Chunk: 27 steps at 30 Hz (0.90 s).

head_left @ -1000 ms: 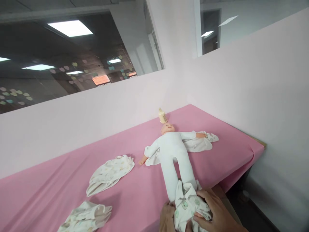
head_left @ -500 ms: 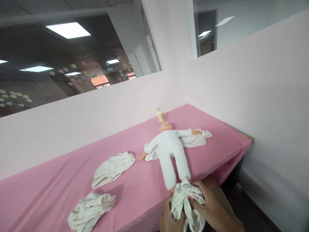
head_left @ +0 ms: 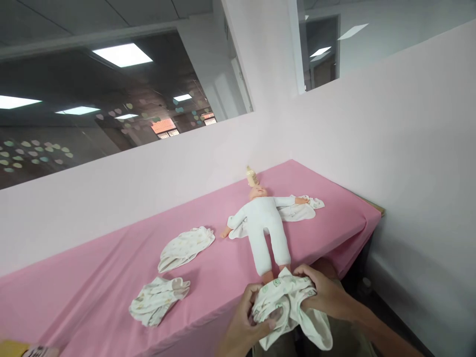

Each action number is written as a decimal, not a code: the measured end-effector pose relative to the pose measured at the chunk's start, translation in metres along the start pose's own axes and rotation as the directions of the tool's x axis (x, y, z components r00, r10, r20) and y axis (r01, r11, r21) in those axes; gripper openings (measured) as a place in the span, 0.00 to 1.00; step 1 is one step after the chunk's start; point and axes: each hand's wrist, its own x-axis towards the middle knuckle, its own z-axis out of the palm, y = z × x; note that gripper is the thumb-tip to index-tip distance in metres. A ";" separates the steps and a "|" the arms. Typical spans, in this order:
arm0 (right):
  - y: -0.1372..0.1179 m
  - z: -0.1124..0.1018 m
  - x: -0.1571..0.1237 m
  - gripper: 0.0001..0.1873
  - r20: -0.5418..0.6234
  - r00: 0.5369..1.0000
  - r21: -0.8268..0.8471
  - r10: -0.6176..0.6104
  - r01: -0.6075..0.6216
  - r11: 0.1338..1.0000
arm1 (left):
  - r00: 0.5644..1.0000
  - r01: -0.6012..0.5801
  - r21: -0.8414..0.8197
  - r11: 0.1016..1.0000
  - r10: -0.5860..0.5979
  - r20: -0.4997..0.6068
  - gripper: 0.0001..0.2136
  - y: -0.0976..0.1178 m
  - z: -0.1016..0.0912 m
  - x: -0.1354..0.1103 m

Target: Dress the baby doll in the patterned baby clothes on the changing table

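Observation:
Both hands are on a bunched white baby garment (head_left: 284, 302) with a green print, held at the table's front edge by the doll's feet. My left hand (head_left: 250, 317) grips its left side, thumb by a round opening in the cloth. My right hand (head_left: 322, 290) has the right side, with some fingers hidden in the folds. One part of the cloth hangs down below the right hand. Just beyond lies a baby doll (head_left: 264, 218) on its back, in a white bodysuit, arms spread. Under its arms is a spread white garment (head_left: 299, 212).
A pink cloth covers the table (head_left: 208, 287). On the left lie two folded printed baby garments, one farther (head_left: 186, 248) and one nearer (head_left: 158, 301). A baby bottle (head_left: 252, 176) stands by the doll's head. A yellow item (head_left: 15, 348) shows at the lower left corner. Walls (head_left: 416, 134) border the table.
The garment has been spread wider, and a round opening now shows near my left hand. My hands have moved farther apart. The view has shifted slightly, bringing a yellow item into the lower left.

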 end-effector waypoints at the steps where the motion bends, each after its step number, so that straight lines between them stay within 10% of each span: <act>1: -0.005 -0.008 -0.003 0.28 0.060 0.998 -0.004 -0.004 0.004 1.000 | 0.998 0.008 0.010 1.000 -0.008 0.057 0.31 0.007 -0.007 -0.004; 6: -0.031 -0.045 -0.020 0.36 0.300 0.952 -0.317 -0.065 0.164 0.934 | 0.999 -0.009 0.348 0.938 -0.008 0.047 0.23 0.047 -0.034 -0.025; 10: -0.054 -0.060 -0.031 0.23 0.320 0.941 -0.496 -0.114 0.269 0.825 | 0.994 -0.042 0.610 0.791 0.092 -0.051 0.19 0.076 -0.039 -0.040; 19: -0.117 -0.071 -0.058 0.18 -0.022 0.952 -0.625 -0.304 0.224 0.748 | 0.940 -0.220 0.606 0.765 0.332 -0.076 0.18 0.122 -0.037 -0.060; 27: -0.163 -0.048 -0.061 0.20 -0.359 0.823 -0.600 -0.441 0.158 0.784 | 0.880 -0.188 0.428 0.884 0.345 -0.326 0.21 0.154 0.014 -0.043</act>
